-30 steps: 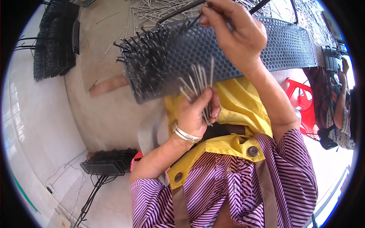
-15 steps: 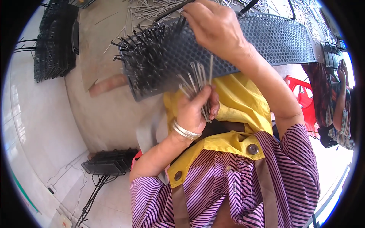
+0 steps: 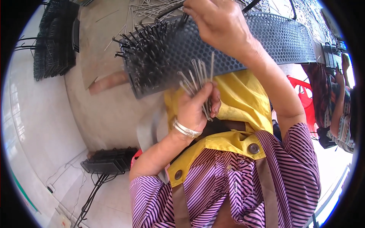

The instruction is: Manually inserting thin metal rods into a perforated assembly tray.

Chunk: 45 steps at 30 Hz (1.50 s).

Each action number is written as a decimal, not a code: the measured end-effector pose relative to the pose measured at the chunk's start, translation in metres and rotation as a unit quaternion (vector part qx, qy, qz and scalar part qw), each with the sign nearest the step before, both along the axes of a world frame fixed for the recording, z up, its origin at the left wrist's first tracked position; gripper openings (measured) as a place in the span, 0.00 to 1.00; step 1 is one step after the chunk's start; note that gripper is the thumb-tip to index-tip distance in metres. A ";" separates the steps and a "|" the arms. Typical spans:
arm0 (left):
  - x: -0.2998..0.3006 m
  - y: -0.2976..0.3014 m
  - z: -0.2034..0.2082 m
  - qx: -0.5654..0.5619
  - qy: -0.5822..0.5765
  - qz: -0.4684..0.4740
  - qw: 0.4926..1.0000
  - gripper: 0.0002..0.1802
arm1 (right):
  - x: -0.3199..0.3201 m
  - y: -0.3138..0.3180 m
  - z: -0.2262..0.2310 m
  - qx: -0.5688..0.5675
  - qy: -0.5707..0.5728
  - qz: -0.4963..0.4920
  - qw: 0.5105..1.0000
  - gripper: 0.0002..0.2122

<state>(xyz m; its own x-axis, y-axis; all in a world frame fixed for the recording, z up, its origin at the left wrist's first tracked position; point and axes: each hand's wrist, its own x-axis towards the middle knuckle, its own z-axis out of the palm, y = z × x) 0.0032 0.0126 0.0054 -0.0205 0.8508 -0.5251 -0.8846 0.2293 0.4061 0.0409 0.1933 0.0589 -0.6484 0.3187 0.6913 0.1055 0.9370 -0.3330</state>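
My left hand [image 3: 195, 104], with a bangle at the wrist, is closed around a fanned bundle of thin grey metal rods [image 3: 199, 72] that have small flattened, holed ends. My right hand [image 3: 220, 28] is over the far edge of a black perforated rack [image 3: 262, 41], its fingers pinched together. What the pinch holds, if anything, is hidden. Just left of those fingertips, many dark hooks or pins [image 3: 146, 57] crowd the rack's left end, some blurred. The rack lies beyond my lap, across the yellow apron [image 3: 235, 95].
Loose grey rods [image 3: 152, 9] are heaped behind the rack. Black racks of wire pieces [image 3: 57, 41] hang at the far left, and another dark rack [image 3: 106, 161] stands lower left. A red chair [image 3: 304, 95] and another person's arm [image 3: 338, 102] are at the right.
My right hand has shifted slightly to the right and nearer, its fingers still pinched. The rack has moved up a little, and my left hand with the rods has barely moved.
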 end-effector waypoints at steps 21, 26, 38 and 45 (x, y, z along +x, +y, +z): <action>-0.002 0.002 -0.002 0.029 0.024 0.002 0.999 0.09 | 0.021 -0.010 0.001 -0.185 -0.138 -0.058 0.971 0.07; 0.001 0.005 0.003 0.007 0.026 0.020 0.999 0.11 | 0.050 -0.039 -0.017 -0.558 -0.138 -0.003 0.818 0.06; 0.001 0.001 -0.003 -0.025 0.008 0.034 0.999 0.10 | 0.025 -0.024 0.003 -0.426 0.218 -0.100 0.872 0.01; 0.002 0.002 -0.003 -0.031 -0.025 0.041 0.998 0.11 | -0.003 0.007 -0.037 -0.059 0.411 0.131 0.900 0.03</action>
